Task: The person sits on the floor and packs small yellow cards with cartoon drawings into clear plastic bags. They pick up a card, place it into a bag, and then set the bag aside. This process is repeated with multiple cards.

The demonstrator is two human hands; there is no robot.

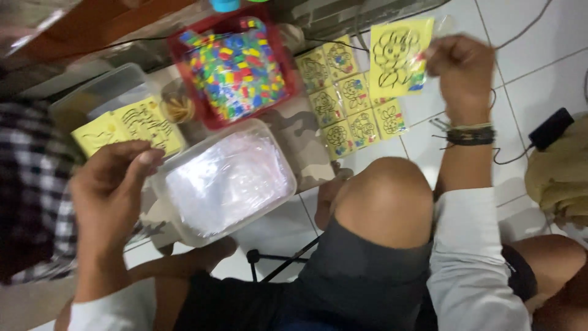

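Presently, I sit on the tiled floor (539,79) with a camouflage cloth (300,132) spread ahead of me. On it stand a clear tub of plastic sleeves (228,179), touching a red tray of coloured pieces (236,64). Beyond lies a laid-out group of bagged yellow picture cards (352,104), nine or so, judged finished. A second clear tub (104,92) at left holds unbagged yellow cards (131,125), judged outstanding. My right hand (462,73) pinches one bagged card (399,56), raised above the group. My left hand (113,187) hangs loosely curled, empty, beside the unbagged cards.
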